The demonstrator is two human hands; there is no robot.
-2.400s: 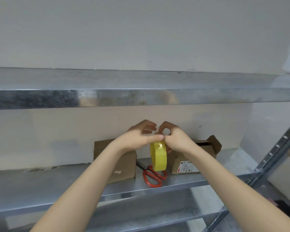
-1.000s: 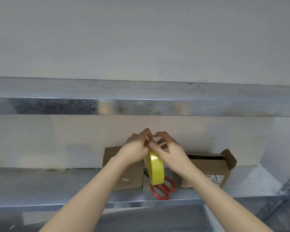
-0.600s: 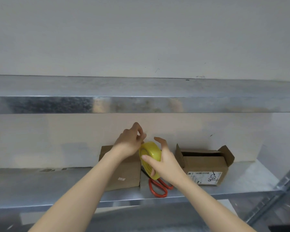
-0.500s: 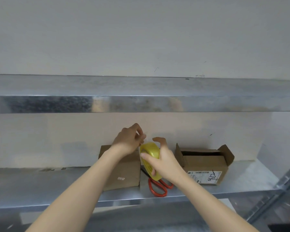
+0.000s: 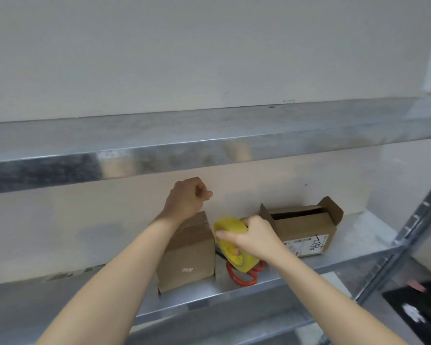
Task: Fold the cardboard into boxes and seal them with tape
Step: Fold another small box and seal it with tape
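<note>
Two cardboard boxes stand on the metal shelf (image 5: 358, 242): a closed box (image 5: 187, 255) under the left hand (image 5: 186, 197) and an open box (image 5: 306, 231) just right of the right hand (image 5: 258, 239), its inside dark. The right hand grips the single yellow tape roll (image 5: 228, 226) over one pair of red scissors (image 5: 243, 278); the left hand is fisted, whether pinching anything I cannot tell. An upper shelf (image 5: 209, 135) spans above both hands.

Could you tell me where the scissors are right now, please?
In the head view, the orange-handled scissors lie on the lower shelf between the closed box and the open box, partly behind the tape roll.
</note>
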